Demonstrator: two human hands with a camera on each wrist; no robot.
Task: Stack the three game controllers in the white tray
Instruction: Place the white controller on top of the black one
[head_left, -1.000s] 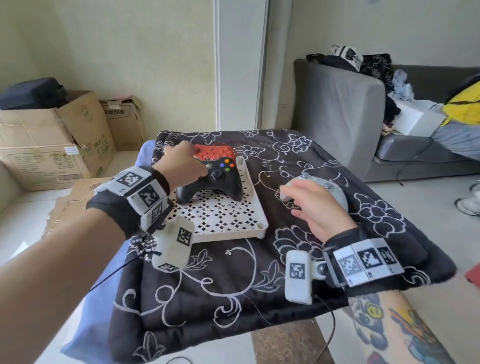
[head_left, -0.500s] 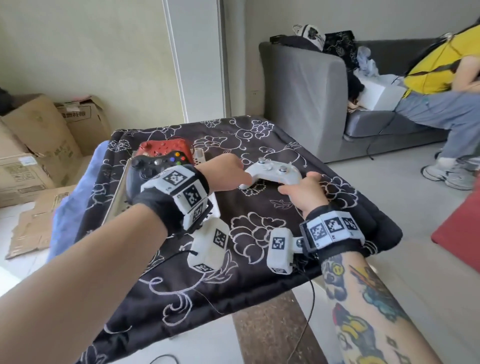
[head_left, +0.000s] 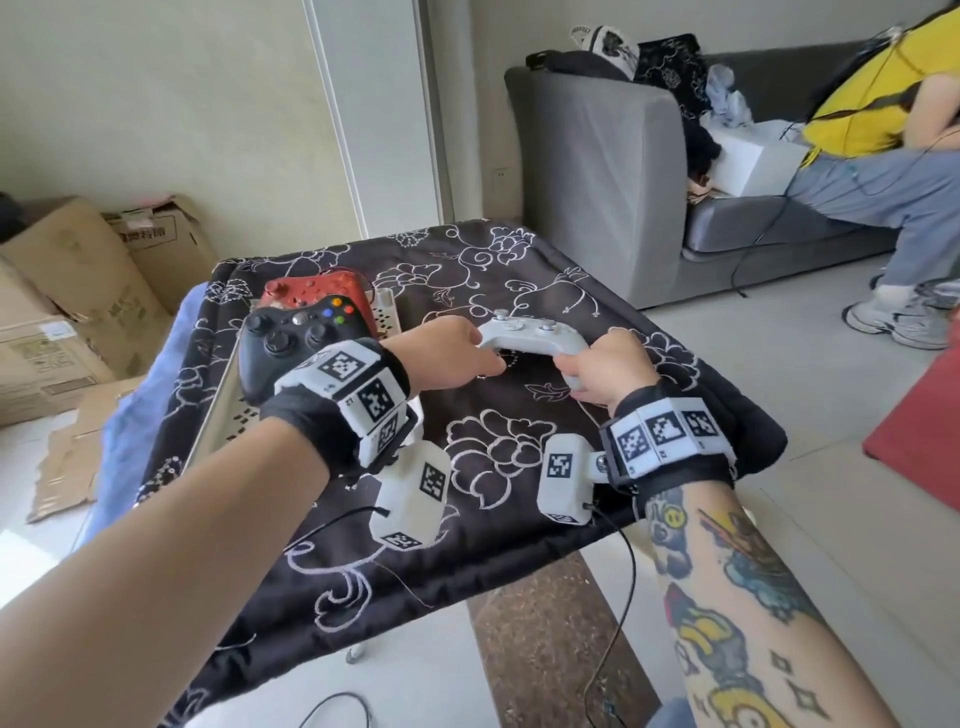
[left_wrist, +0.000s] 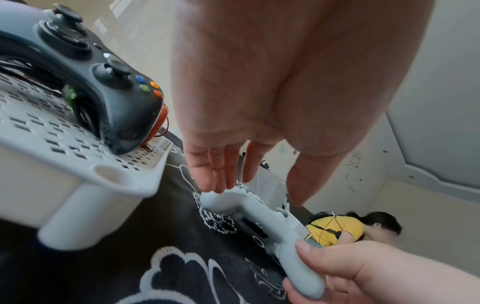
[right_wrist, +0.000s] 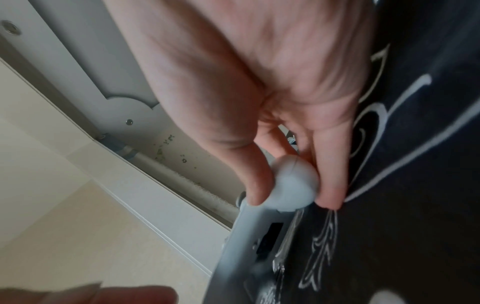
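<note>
The step in hand is the last pick-up: the white controller (head_left: 532, 340) is the only one outside the tray (head_left: 387, 317). The right hand (head_left: 605, 366) has its fingers (right_wrist: 255, 181) and thumb curled round the controller's right grip, pinching its rounded end, as the right wrist view shows. The left hand (head_left: 449, 351) is at the other grip; in the left wrist view its fingers (left_wrist: 213, 174) are nearly straight, their tips touching the end of that grip, with the thumb apart and nothing closed round it yet. Whether the controller rests on the black cloth (head_left: 493, 447) over the tabletop or is just lifted off it, I cannot tell.

Left of the left fingers, the tray holds the black controller (head_left: 296, 338), which leans on the red controller (head_left: 317, 291) behind it, its near grip down on the perforated tray floor.

As I judge it, two of three are placed. The next move calls for the left fingers to close on their grip, then both hands to carry the white controller leftward over the tray rim and lay it on the black one. That top surface is sloped and knobbed with sticks, so it should go down flat and centred, or it may slide off.
</note>
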